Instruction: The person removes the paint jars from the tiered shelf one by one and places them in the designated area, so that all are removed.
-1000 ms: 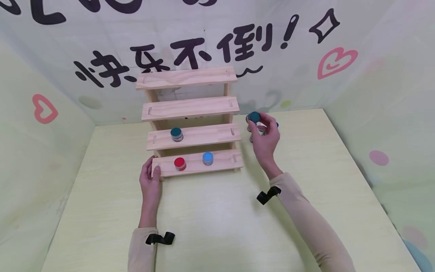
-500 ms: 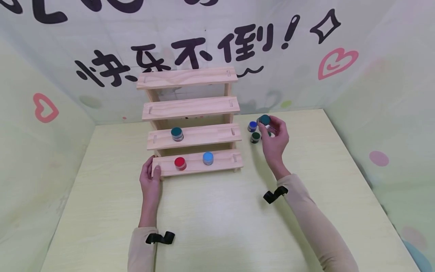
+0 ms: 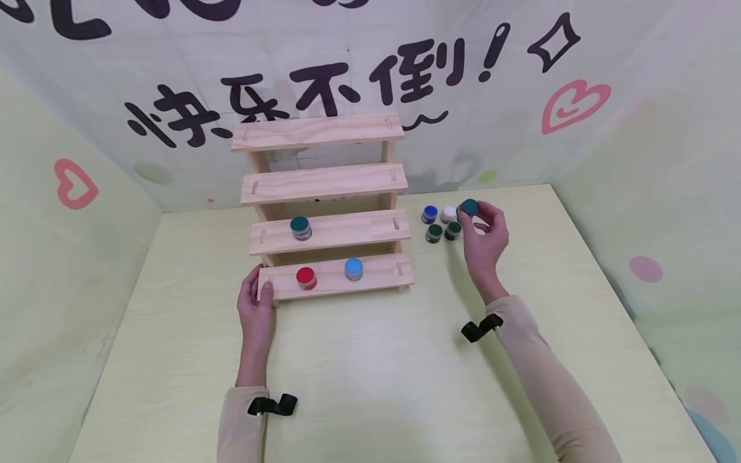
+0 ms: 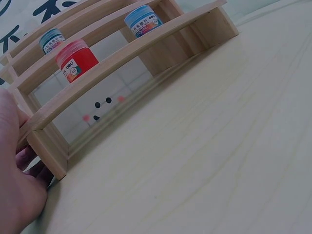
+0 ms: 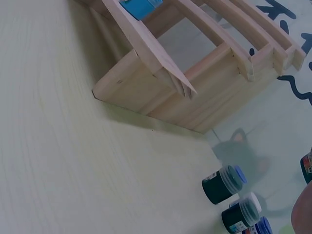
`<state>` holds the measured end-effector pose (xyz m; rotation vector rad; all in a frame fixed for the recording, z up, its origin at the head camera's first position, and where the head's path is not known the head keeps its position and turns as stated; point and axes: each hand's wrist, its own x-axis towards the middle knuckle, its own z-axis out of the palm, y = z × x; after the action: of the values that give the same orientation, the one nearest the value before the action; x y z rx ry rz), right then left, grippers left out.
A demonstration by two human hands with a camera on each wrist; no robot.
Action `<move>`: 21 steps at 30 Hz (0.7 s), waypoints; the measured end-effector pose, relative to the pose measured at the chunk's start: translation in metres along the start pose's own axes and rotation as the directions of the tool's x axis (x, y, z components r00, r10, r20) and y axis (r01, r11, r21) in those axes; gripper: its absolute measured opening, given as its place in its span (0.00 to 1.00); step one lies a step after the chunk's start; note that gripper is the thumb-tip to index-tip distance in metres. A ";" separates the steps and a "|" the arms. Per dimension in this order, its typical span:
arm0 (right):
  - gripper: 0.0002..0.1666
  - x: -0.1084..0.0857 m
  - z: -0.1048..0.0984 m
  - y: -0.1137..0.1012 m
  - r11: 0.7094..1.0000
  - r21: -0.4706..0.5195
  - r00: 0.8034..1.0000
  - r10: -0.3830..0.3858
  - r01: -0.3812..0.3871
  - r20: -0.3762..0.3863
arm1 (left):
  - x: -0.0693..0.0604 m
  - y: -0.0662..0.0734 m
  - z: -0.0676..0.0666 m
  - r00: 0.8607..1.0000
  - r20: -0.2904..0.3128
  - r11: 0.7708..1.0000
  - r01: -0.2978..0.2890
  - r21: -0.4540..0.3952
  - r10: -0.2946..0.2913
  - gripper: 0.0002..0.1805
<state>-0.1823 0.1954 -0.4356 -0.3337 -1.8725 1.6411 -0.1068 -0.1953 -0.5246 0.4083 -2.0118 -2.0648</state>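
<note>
held jar [image 3: 468,208]: teal-lidded, it was well to the right of the rack [image 3: 324,183], at the far end of the loose group; whether its base met the table [image 3: 347,373] could not be told.
right hand [image 3: 487,239]: it pinched the held jar between thumb and fingers, well apart from the rack and from the other hand.
loose jars: four stood near the rack's right side, a blue-lidded jar [image 3: 429,215] and a white-lidded jar [image 3: 448,214] in the back row, a dark-green-lidded jar [image 3: 434,233] and its twin [image 3: 453,231] in front.
left hand [image 3: 255,302]: it was clamped on the left end of the rack's lowest tier, thumb on top.
jars on the rack: a red-lidded jar [image 3: 307,278] stood left of a light-blue-lidded jar [image 3: 354,269] on the lowest tier; a second teal-lidded jar [image 3: 301,228] stood one tier up.
step at the loose group: judged to be the handling of one jar while the rack was steadied; lifting or setting down, the pictures did not settle.
next move: it seemed to call for a firm pinch, a level base and clearance from the white-lidded jar, with the rack kept from shifting.
backdrop [image 3: 492,128]: printed cloth hung behind the rack.
</note>
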 end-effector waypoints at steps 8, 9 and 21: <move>0.25 0.020 -0.011 0.049 0.994 -0.094 0.998 0.063 -0.063 -0.004 | 0.001 -0.002 0.000 1.000 -0.006 1.000 0.006 0.002 -0.006 0.26; 0.25 0.022 -0.013 0.053 0.992 -0.105 0.998 0.069 -0.069 -0.004 | 0.001 -0.002 0.000 1.000 -0.004 1.000 0.006 0.004 -0.006 0.26; 0.26 0.024 -0.028 0.074 0.973 -0.173 0.987 0.158 -0.155 0.007 | 0.000 -0.001 0.000 1.000 -0.004 1.000 0.002 -0.006 -0.002 0.26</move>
<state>-0.1995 0.2458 -0.4989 -0.5514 -2.0544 1.5912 -0.1067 -0.1953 -0.5256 0.4138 -2.0035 -2.0684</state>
